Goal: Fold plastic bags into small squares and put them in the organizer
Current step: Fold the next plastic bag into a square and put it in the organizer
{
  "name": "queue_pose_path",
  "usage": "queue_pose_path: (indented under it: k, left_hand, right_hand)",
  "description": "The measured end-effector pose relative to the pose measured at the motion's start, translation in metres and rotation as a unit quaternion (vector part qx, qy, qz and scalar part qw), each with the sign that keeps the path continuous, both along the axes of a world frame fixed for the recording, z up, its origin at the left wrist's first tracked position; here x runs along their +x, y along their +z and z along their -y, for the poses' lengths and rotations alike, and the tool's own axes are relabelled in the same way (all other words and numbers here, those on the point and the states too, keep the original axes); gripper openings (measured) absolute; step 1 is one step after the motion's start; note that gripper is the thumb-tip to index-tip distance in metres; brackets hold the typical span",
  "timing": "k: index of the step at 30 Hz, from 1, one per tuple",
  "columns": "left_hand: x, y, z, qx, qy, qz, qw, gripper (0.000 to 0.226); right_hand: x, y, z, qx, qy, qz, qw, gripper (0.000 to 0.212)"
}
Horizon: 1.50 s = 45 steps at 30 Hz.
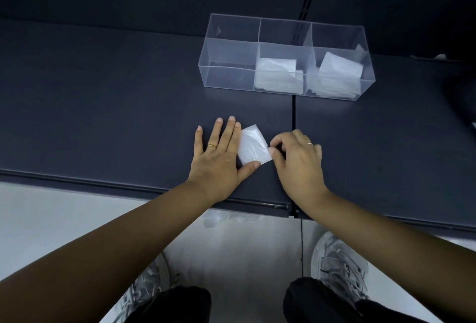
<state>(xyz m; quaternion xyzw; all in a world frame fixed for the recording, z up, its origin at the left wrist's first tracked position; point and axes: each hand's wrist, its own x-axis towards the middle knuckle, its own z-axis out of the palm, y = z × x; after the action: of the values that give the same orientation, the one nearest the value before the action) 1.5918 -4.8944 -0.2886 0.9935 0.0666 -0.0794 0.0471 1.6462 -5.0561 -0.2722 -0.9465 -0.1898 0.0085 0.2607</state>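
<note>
A small folded plastic bag (253,146) lies flat on the dark shelf (103,103), near the front edge and just left of the seam (293,121) that runs from front to back across the surface. It is a whitish rectangle, turned slightly askew to the front edge. The left hand (219,157) lies palm down on the surface at the bag's left side, fingers straight and a little spread. Its index finger runs along the bag's left edge and its thumb tip touches the near corner, so this hand is flat and grips nothing. The right hand (296,160) comes in from the right with fingers curled, and its thumb and forefinger pinch the bag's right corner. Each hand wears a thin gold ring (212,145).

The clear organizer (228,75) stands toward the back edge of the surface, straddling the seam, well apart from both hands. It has three compartments in a row. The middle one holds a stack of folded bags (279,75), and the right one holds a second stack (337,75) whose top piece sits tilted.

Just below the front edge some loose clear plastic (226,217) shows, though what it rests on cannot be told. Two grey shoes (337,263) stand on the pale floor (51,219) beneath the forearms
</note>
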Motion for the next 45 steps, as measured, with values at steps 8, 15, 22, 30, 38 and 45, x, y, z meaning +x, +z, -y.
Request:
queue_pose_path:
  k: [8, 15, 22, 30, 38, 45]
  left_hand:
    - [-0.011, 0.003, 0.017, 0.006, 0.076, -0.012, 0.997, 0.094]
    - [-0.017, 0.035, 0.002, -0.299, 0.160, 0.017, 0.941, 0.107]
    - [0.005, 0.075, -0.027, -0.503, 0.004, 0.010, 0.864, 0.033]
    - [0.018, 0.074, -0.028, -0.589, 0.155, 0.117, 0.784, 0.007]
    - [0.000, 0.036, -0.024, -0.306, 0.080, 0.119, 0.941, 0.031]
    - [-0.018, 0.011, -0.019, -0.183, -0.019, 0.066, 0.981, 0.070]
  right_hand:
    - [0.004, 0.014, -0.020, 0.004, -0.012, -0.072, 0.997, 0.013]
    - [0.010, 0.044, -0.014, 0.102, 0.108, -0.169, 0.974, 0.028]
    - [0.016, 0.078, 0.003, 0.083, 0.241, -0.169, 0.952, 0.034]
    - [0.067, 0.085, 0.005, 0.242, 0.052, -0.275, 0.929, 0.005]
    - [0.183, 0.071, -0.020, 0.141, -0.088, -0.112, 0.980, 0.015]
    - [0.188, 0.056, -0.034, -0.104, -0.060, 0.066, 0.991, 0.012]
